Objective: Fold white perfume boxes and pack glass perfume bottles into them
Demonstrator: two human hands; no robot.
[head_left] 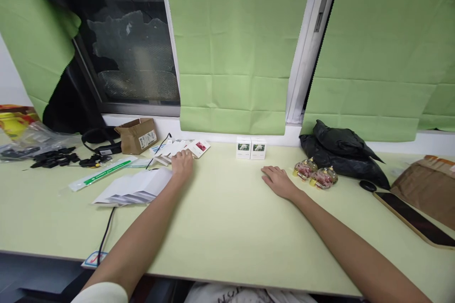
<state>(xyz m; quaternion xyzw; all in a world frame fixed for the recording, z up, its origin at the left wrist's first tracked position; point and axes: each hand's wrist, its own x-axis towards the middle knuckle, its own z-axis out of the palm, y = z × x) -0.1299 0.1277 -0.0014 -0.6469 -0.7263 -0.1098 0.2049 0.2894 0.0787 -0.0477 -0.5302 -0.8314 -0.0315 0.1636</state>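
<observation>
Pale green desk (227, 227) under green fabric blinds (234, 47). Left hand (182, 162) fingers on small white cards (179, 147) at desk's back-left; right hand (279, 181) flat, fingers together, desk centre.

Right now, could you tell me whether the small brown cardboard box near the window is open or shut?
Open. The cardboard box lies beside the cards, its flap lifted at the left end; what is inside cannot be seen.

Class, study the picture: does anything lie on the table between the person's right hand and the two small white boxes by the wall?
Nothing visible does. Bare table separates the right hand from the white boxes.
</observation>
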